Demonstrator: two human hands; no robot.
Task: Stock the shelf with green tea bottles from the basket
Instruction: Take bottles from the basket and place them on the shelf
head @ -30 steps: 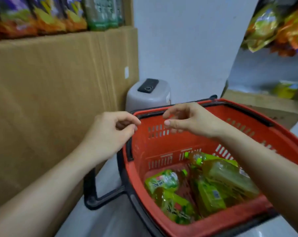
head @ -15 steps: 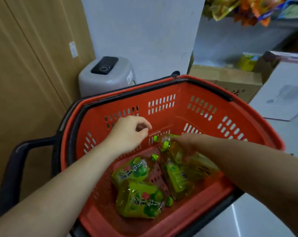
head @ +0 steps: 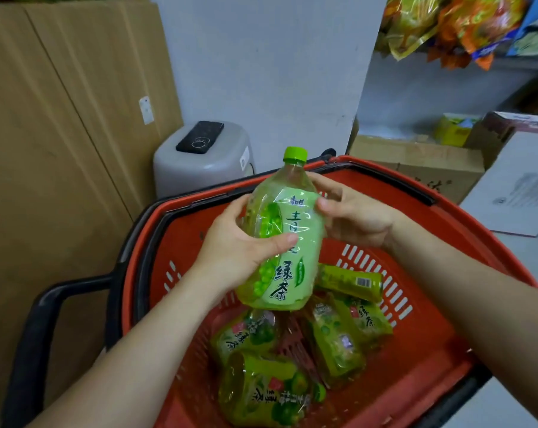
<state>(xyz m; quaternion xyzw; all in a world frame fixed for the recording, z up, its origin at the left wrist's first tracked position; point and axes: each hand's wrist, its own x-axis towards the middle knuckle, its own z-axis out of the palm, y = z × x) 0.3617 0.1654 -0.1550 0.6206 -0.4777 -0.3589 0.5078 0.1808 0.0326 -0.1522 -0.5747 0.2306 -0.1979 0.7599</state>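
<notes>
Left grip (head: 233,251), right grip (head: 354,217) now round bottle (head: 292,211); up out of basket (head: 431,242)

Glossy clear-plastic bottle (head: 281,239), perforated red plastic basket (head: 465,217), matt cardboard (head: 60,118)

Held btl (head: 280,242): pale yellow-green liquid, light green label w/ dark lettering + bright green round-fruit print; cap (head: 295,153) bright green. Basket (head: 181,236) in front of me red-orange, black rim, slotted walls; handle (head: 79,284) black. Basket btls (head: 335,344): same green-yellow wrap, small red patches on some. Bin (head: 181,168) grey w/ black top panel. Cardboard (head: 60,149) plain brown. Snack bags (head: 465,23) orange, yellow, bit of blue.
</notes>
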